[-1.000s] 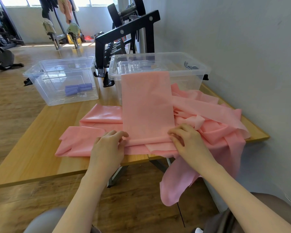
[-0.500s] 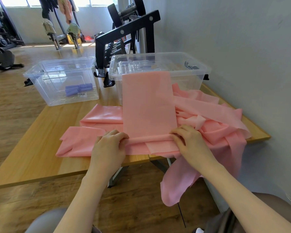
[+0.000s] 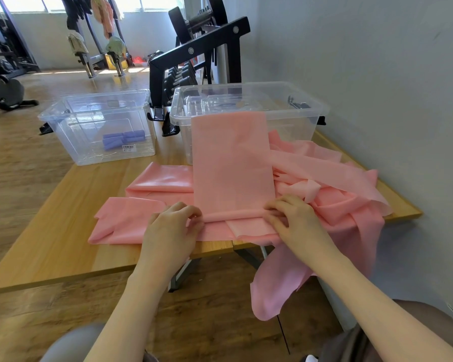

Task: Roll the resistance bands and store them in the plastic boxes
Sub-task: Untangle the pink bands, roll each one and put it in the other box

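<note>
On the desk, near edge: a flat pink band [image 3: 230, 163] runs from the near edge to the far right box, its far end leaning up against that box's front wall.
Roll: the band's near end is wound into one thin tube [image 3: 233, 214] lying left to right between the two hands.
Left hand [image 3: 171, 232]: one, palm down at the tube's left end; its grip is closed, with the curled fingers [image 3: 191, 212] pinching the tube end.
Right hand [image 3: 292, 220]: one, palm down at the tube's right end; fingertips [image 3: 271, 214] bent and pressed on the tube, so this grip is also closed on it.
Loose pink bands [image 3: 324, 194]: a crumpled heap under and to the right of the flat band; the count cannot be told. One part hangs off the near edge of the desk toward the floor.
Boxes: two clear plastic ones at the far side of the desk, side by side and apart.
Left box [image 3: 97, 126]: open top, holding purple rolls [image 3: 122, 138] on its floor; at least two, exact count unclear. A small label shows on its front wall.
Right box [image 3: 293, 118]: open top, with what looks like a clear lid inside.
Desk [image 3: 63, 231]: one, wooden, against the grey wall on the right.
Far background: a black weight rack [image 3: 194, 53] behind the boxes.
</note>
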